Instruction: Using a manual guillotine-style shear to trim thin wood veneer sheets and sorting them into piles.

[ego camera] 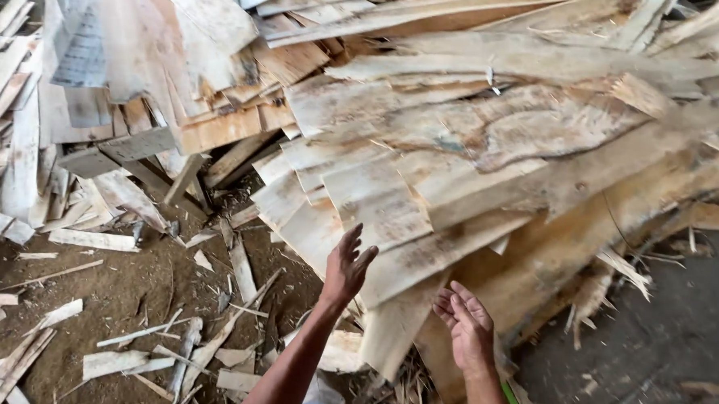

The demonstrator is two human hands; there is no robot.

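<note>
Both hands (left hand (pixel 347 266), right hand (pixel 467 324)) spread open, empty, before rough, pale veneer sheets (pixel 425 181).

A heap of veneer sheets (pixel 459 150) blocks ahead; bare dirt ground (pixel 121 288) lies open left, littered with wood scraps (pixel 114 362).

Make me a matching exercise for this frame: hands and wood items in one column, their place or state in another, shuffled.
Things:
1. left hand
2. right hand
3. veneer sheet pile
4. wood scraps

States:
A. strewn flat over the brown dirt ground at lower left
B. open, palm up, empty, low by the pile's near edge
C. stacked in overlapping pale layers across the upper frame
D. open, fingers raised toward a pale sheet's edge

Pairs: 1-D, 2-B, 3-C, 4-A
</note>
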